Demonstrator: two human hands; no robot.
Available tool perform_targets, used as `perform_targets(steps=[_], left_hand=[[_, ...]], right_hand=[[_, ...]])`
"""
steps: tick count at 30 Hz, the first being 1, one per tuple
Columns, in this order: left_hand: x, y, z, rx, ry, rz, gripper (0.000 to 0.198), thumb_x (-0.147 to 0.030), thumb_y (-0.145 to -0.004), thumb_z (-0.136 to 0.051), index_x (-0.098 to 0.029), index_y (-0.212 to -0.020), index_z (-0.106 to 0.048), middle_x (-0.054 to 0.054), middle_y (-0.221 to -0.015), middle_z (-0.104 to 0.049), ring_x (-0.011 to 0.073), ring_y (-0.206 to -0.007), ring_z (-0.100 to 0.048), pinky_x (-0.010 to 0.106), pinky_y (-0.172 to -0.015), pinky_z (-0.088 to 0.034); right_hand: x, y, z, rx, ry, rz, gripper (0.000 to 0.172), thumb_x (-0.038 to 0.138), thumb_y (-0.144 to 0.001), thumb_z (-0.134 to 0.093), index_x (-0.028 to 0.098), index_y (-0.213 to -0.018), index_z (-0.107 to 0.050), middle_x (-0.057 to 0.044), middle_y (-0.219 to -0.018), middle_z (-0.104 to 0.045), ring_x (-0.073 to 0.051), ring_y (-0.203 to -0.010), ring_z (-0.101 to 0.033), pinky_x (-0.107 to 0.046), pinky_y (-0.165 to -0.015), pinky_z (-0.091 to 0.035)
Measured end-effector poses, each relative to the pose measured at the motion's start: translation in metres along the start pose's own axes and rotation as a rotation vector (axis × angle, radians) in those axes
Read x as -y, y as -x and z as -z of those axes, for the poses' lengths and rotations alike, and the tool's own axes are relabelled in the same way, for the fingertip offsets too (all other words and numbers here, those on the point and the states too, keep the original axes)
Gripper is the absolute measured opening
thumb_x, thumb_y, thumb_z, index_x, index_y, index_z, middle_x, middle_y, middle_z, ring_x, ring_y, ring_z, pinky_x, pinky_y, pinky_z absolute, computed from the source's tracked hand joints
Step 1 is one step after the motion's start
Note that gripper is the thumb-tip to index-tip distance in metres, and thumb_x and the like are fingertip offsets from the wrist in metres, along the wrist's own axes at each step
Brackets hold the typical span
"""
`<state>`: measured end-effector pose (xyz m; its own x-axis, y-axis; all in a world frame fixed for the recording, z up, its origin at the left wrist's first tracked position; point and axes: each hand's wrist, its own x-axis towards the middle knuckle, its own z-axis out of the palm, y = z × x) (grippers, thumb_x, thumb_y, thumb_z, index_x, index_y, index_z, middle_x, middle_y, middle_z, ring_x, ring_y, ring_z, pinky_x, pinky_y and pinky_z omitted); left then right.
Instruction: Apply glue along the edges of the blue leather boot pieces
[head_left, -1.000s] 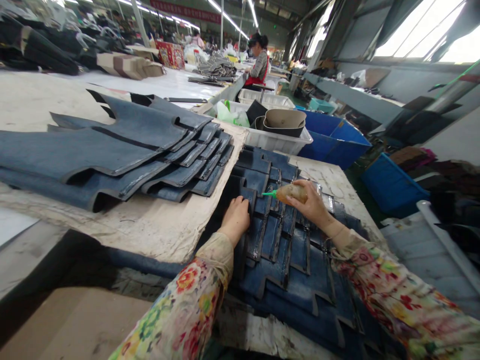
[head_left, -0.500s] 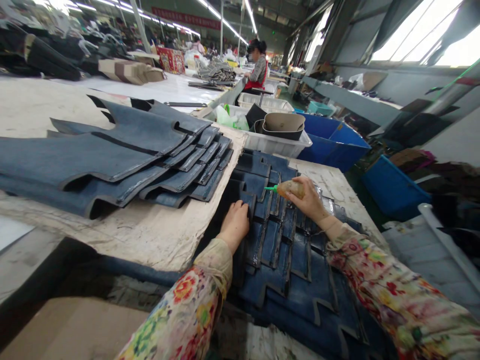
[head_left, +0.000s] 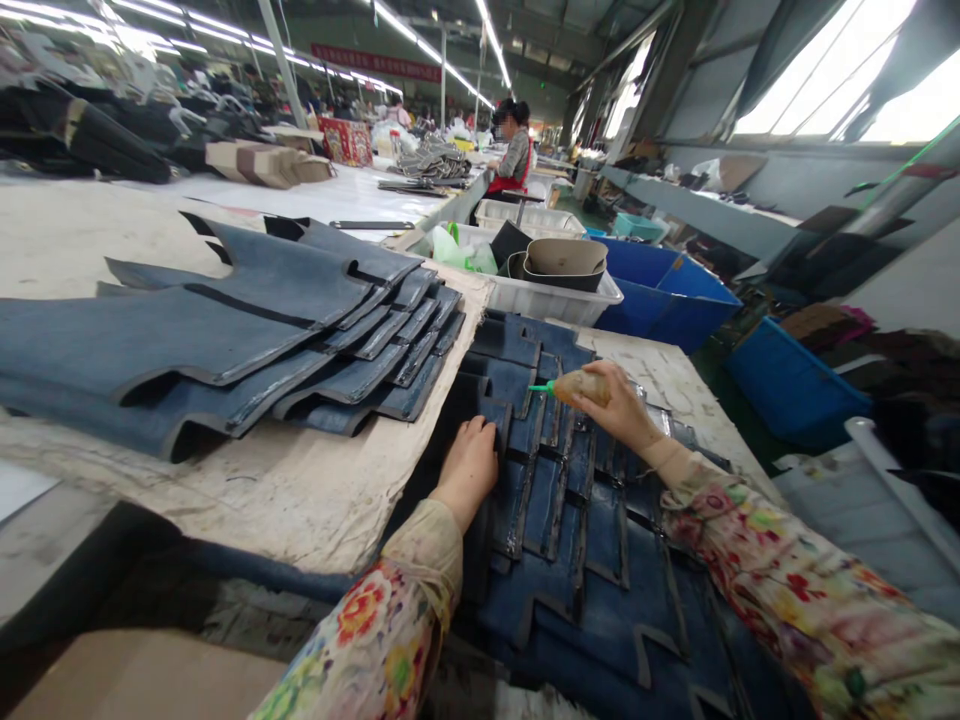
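Observation:
My right hand is wrapped round a small amber squeeze bottle with a green nozzle. The bottle lies nearly level, its tip pointing left just over the overlapping dark blue leather-like pieces. Shiny wet-looking strips run along several edges of these pieces. To the left, my left hand has its fingers curled over the edge of one dark blue piece; the thumb is hidden. Further left, a second stack of blue pieces lies fanned out on a pale cloth-covered board.
Behind the pieces stands a white crate holding rolled dark material, with a blue bin beside it. Another blue bin and a grey-white crate stand at right. Someone in a red apron works farther back.
The view has shifted slightly. The bottle's tip stays over nearly the same edge, perhaps a little nearer me along it. My left hand keeps its place on the piece.

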<state>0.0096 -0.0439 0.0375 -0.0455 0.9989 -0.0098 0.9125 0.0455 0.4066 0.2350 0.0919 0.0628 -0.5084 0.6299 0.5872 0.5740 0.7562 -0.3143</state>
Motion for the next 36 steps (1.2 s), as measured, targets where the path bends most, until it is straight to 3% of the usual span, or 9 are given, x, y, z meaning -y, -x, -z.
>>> perform_targets(steps=[4, 11, 18, 27, 36], left_hand=[[0.0, 0.0, 0.001, 0.009, -0.006, 0.0, 0.037, -0.016, -0.082, -0.047, -0.012, -0.118, -0.055, 0.012, -0.13, -0.048, 0.0229, -0.118, -0.045, 0.03, -0.102, -0.036], [-0.002, 0.002, 0.004, 0.009, -0.014, 0.005, 0.038, -0.015, -0.082, -0.047, -0.013, -0.12, -0.054, 0.012, -0.132, -0.048, 0.0221, -0.12, -0.044, 0.03, -0.104, -0.035], [-0.002, 0.001, 0.003, 0.022, -0.019, 0.019, 0.041, -0.015, -0.083, -0.045, -0.012, -0.124, -0.053, 0.011, -0.136, -0.045, 0.0233, -0.123, -0.042, 0.03, -0.105, -0.035], [-0.001, 0.0, 0.002, 0.023, -0.008, 0.019, 0.044, -0.014, -0.083, -0.043, -0.01, -0.126, -0.052, 0.011, -0.137, -0.045, 0.0245, -0.124, -0.041, 0.031, -0.107, -0.032], [0.0, 0.0, 0.002, 0.042, 0.007, 0.027, 0.045, -0.014, -0.084, -0.043, -0.01, -0.128, -0.05, 0.012, -0.139, -0.043, 0.0242, -0.125, -0.04, 0.031, -0.107, -0.033]], right_hand=[[-0.011, -0.016, -0.004, -0.055, 0.017, -0.047, 0.041, 0.042, -0.077, -0.059, 0.02, -0.111, -0.049, -0.011, -0.108, -0.054, -0.027, -0.105, -0.051, -0.047, -0.095, -0.041], [-0.009, -0.007, 0.0, 0.008, -0.013, -0.058, 0.042, 0.042, -0.076, -0.06, 0.022, -0.111, -0.05, -0.009, -0.108, -0.056, -0.027, -0.104, -0.053, -0.046, -0.093, -0.041], [-0.03, -0.022, -0.01, -0.083, -0.01, -0.164, 0.044, 0.047, -0.076, -0.059, 0.02, -0.11, -0.051, -0.01, -0.107, -0.055, -0.027, -0.103, -0.053, -0.046, -0.093, -0.042], [-0.04, -0.027, -0.011, -0.065, -0.052, -0.24, 0.045, 0.048, -0.073, -0.061, 0.02, -0.107, -0.053, -0.01, -0.107, -0.057, -0.026, -0.102, -0.054, -0.047, -0.094, -0.041], [-0.057, -0.041, -0.027, -0.069, -0.054, -0.269, 0.048, 0.05, -0.073, -0.06, 0.017, -0.108, -0.053, -0.013, -0.11, -0.057, -0.027, -0.107, -0.053, -0.047, -0.097, -0.039]])
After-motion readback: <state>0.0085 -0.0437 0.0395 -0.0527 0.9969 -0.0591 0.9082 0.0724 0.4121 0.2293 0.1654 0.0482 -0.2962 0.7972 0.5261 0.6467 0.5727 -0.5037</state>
